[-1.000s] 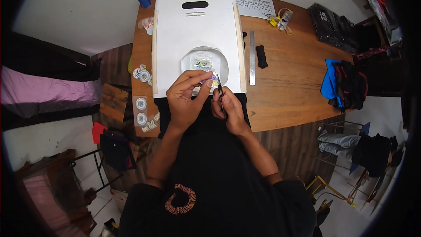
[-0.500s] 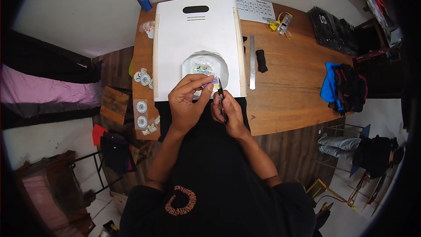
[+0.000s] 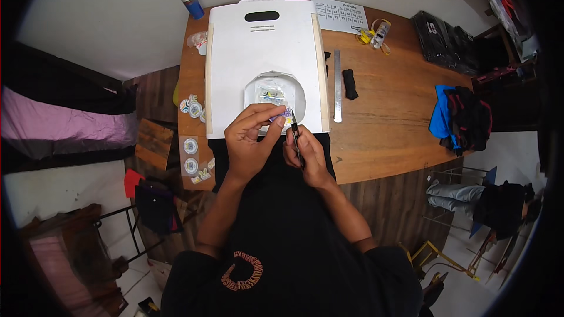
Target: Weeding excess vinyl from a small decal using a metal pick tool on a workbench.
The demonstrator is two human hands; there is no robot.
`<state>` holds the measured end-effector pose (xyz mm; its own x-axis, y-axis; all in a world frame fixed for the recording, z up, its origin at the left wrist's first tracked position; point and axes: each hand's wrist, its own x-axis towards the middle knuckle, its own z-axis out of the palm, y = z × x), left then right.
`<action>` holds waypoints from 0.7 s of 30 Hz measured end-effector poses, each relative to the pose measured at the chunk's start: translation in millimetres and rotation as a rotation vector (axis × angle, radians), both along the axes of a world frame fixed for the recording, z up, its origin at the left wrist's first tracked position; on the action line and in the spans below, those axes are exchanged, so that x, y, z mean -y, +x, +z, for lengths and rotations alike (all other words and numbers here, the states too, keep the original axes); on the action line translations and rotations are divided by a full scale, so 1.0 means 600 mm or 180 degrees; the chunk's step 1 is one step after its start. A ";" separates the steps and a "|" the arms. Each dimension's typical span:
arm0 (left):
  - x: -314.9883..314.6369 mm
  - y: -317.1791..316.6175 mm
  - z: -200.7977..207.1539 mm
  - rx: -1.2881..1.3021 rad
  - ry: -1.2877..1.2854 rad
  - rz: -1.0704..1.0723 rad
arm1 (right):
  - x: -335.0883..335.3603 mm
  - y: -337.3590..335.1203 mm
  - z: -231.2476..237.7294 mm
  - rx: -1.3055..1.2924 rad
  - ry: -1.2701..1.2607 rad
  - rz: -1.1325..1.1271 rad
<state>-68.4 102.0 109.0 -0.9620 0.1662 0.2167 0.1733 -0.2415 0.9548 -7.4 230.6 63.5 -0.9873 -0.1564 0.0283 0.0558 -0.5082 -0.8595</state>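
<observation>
My left hand [image 3: 248,141] pinches a small purple, white and yellow sticker [image 3: 286,116] between thumb and fingers. My right hand [image 3: 311,157] is closed round a pair of black scissors [image 3: 295,130], whose blades point up at the sticker's right edge. Whether the blades are parted is too small to tell. Both hands are at the near edge of a large white panel [image 3: 264,50], over its rounded opening. Inside that opening lie clear plastic pieces and colourful printed cuttings [image 3: 271,95], partly hidden by my left fingers.
The panel sits on a wooden table [image 3: 382,117]. Left of it lie round stickers [image 3: 191,155] and a blue can [image 3: 192,6]. To the right are a steel ruler [image 3: 338,85], a black rolled cloth [image 3: 350,84], a printed chart [image 3: 338,14] and folded clothes [image 3: 464,117]. Another person [image 3: 499,205] stands at far right.
Both hands, with the sticker and scissors, sit slightly lower in the view, and the panel has shifted a little the same way. My grips look the same.
</observation>
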 end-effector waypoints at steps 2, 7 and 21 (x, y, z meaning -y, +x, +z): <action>0.000 0.001 0.000 -0.0015 -0.0044 0.0014 | -0.001 0.001 0.000 -0.0018 0.0053 -0.0016; -0.001 0.003 0.000 -0.0012 -0.0060 0.0038 | -0.001 0.001 -0.001 -0.0058 0.0053 -0.0055; -0.008 0.013 -0.004 0.0065 0.0064 0.0048 | 0.006 0.004 0.003 -0.0100 -0.0166 -0.0211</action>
<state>-60.4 106.7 106.6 -0.9687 0.1473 0.2000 0.1576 -0.2582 0.9532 -4.8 226.9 65.1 -0.9939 -0.0882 0.0658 -0.0060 -0.5539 -0.8325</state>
